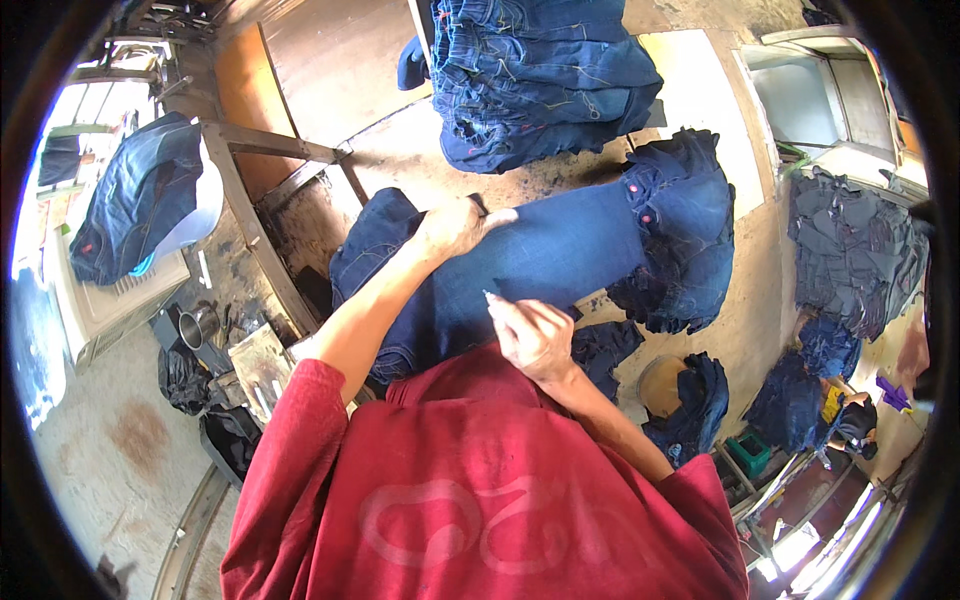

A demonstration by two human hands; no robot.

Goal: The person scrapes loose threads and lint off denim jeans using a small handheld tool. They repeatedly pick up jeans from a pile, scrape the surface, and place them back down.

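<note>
A pair of blue jeans (550,245) lies stretched across in front of me, with bunched denim at both ends. My left hand (458,230) is closed on the far edge of the jeans, its thumb lying along the cloth. Close to my body, my right hand (535,338) is pinched above the near side of the denim. A small pale tip (490,297) pokes out from its fingers; what it belongs to is too small to make out. Beyond the jeans stands a stack of folded dark blue jeans (545,85).
Dark denim (690,230) is heaped at the right end. Grey garments (850,250) and more denim (790,400) lie farther right. At the left are a wooden frame (250,240), a pale machine casing (110,300) under denim, and a metal cup (198,325). A green crate (748,455) sits lower right.
</note>
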